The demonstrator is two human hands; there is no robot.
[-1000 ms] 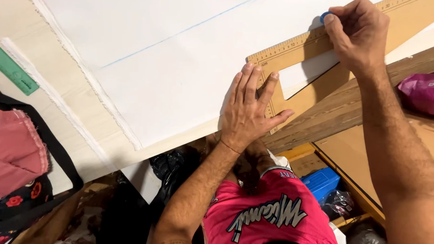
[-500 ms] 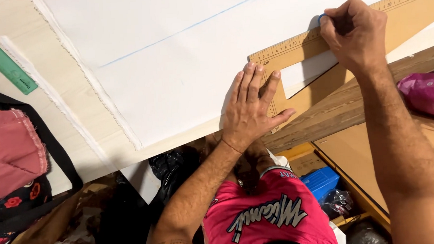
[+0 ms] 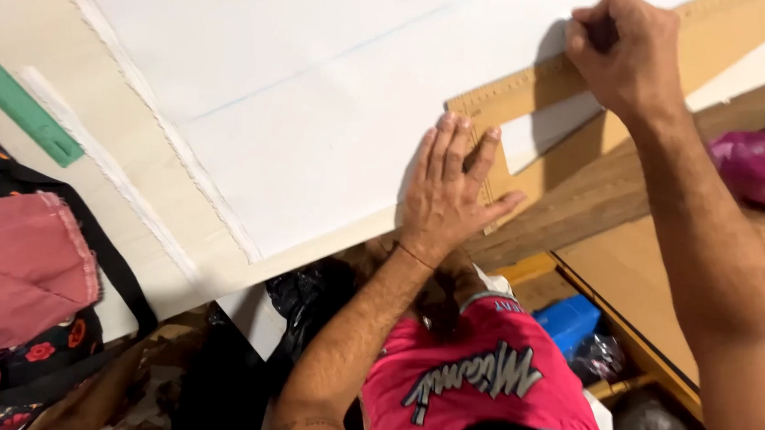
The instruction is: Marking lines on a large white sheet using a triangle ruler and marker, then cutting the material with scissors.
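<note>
Just two hands (image 3: 447, 186) (image 3: 625, 50) — one wooden ruler (image 3: 523, 93).

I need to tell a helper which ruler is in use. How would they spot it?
Start at the big white sheet covering the table. At its right edge, the left hand presses flat on a wooden ruler, the right hand fisted further along. It is tan wood; the green ruler lies untouched far left.

The white sheet (image 3: 309, 98) lies bare across the far middle, so a hand could sweep there freely, up to the wooden ruler (image 3: 532, 92) on the right, which the left hand (image 3: 450, 195) and right hand (image 3: 625, 50) pin down. At the far left a green ruler (image 3: 17, 106) lies on the table (image 3: 150, 216). The near left is crowded (a red cloth (image 3: 23, 265) on a dark bag (image 3: 110, 270)).
</note>
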